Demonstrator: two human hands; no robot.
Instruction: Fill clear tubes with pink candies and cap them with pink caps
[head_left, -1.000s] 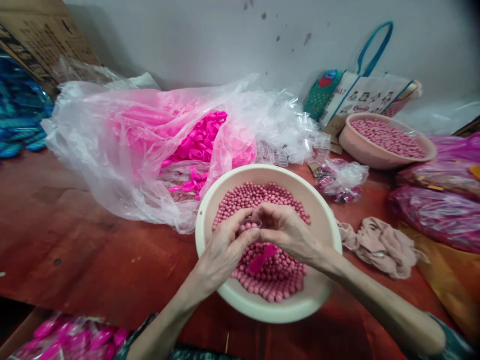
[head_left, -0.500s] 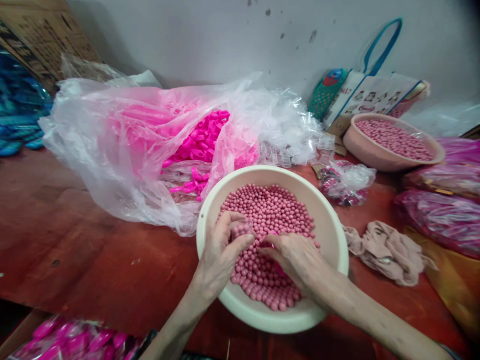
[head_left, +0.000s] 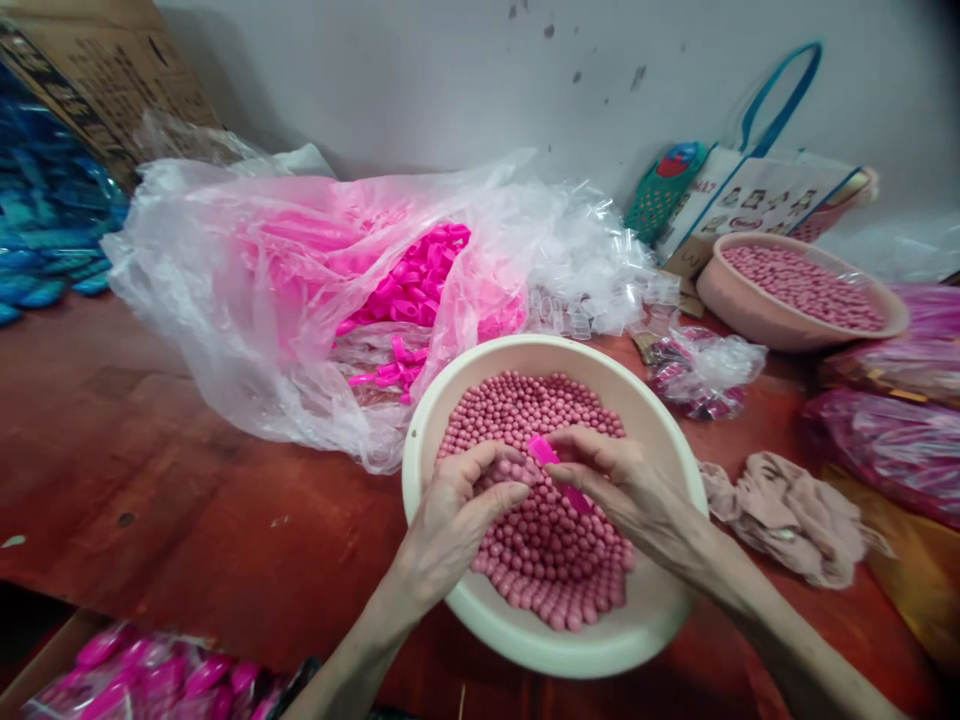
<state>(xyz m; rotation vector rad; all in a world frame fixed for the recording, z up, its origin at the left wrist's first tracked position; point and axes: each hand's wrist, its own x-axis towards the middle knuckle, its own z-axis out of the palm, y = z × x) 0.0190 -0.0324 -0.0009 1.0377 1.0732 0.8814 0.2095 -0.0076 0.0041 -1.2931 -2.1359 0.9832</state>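
A cream bowl [head_left: 637,400] full of small pink balls [head_left: 525,410] stands on the red table in front of me. Both hands are over it. My left hand [head_left: 457,515] pinches a small clear container filled with pink balls, mostly hidden by its fingers. My right hand [head_left: 622,485] holds a bright pink plastic piece [head_left: 551,462] between thumb and fingers, its upper end close to the left hand's fingertips.
A big clear bag of bright pink plastic pieces [head_left: 330,290] lies behind the bowl, with clear plastic containers [head_left: 592,270] beside it. A second bowl of pink balls [head_left: 802,295] and a tote bag [head_left: 757,195] are at the back right. A beige cloth [head_left: 795,515] lies right of the bowl.
My right hand rose from the balls, bringing the pink piece up beside my left hand. The view shifted slightly left.
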